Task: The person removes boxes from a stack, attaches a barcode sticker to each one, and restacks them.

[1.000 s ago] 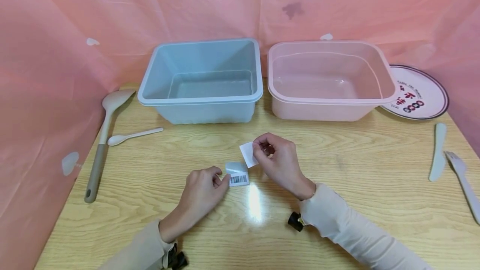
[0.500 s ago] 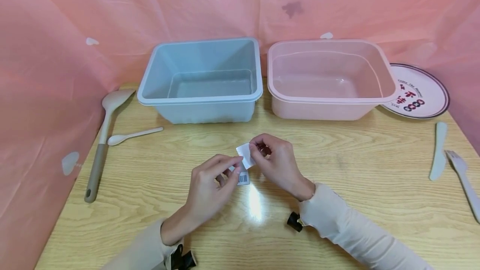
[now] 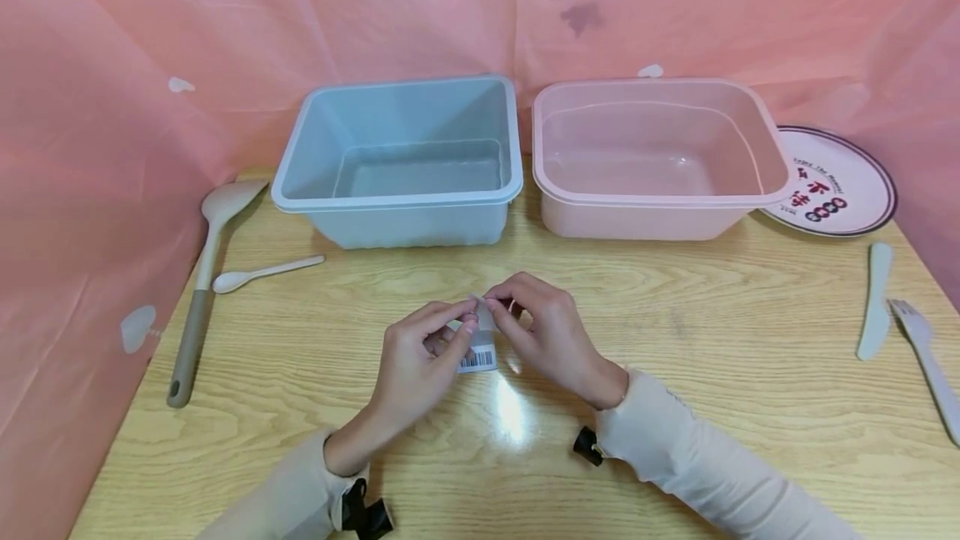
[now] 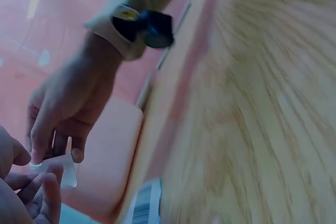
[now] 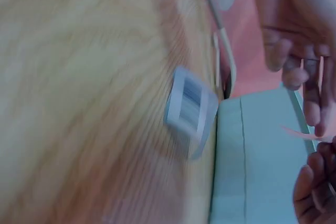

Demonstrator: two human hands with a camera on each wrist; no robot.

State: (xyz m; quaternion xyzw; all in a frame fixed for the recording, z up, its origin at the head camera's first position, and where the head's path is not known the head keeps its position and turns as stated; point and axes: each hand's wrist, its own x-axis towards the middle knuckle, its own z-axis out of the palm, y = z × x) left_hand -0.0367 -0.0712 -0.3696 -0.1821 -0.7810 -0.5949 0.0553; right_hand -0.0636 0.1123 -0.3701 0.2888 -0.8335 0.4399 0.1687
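Note:
Both hands meet over the middle of the wooden table [image 3: 675, 407]. My right hand [image 3: 495, 307] pinches a small white paper slip [image 3: 485, 319] at its top edge, and my left hand [image 3: 467, 321] pinches the same slip from the left. In the left wrist view the slip [image 4: 66, 170] hangs between the right hand's fingertips [image 4: 37, 153] and my left fingers [image 4: 50, 190]. A barcode label [image 3: 477, 357] lies flat on the table just under the hands, also seen blurred as the label [image 5: 190, 109] in the right wrist view.
A blue tub [image 3: 300, 190] and a pink tub [image 3: 772, 182] stand side by side behind the hands. A large spoon [image 3: 197, 298] and a small spoon [image 3: 262, 272] lie left. A printed plate [image 3: 862, 182], a knife [image 3: 873, 307] and a fork [image 3: 930, 369] lie right.
My left hand lifted off the barcode label and came up to the slip held by my right hand. The slip turned from flat-on to nearly edge-on.

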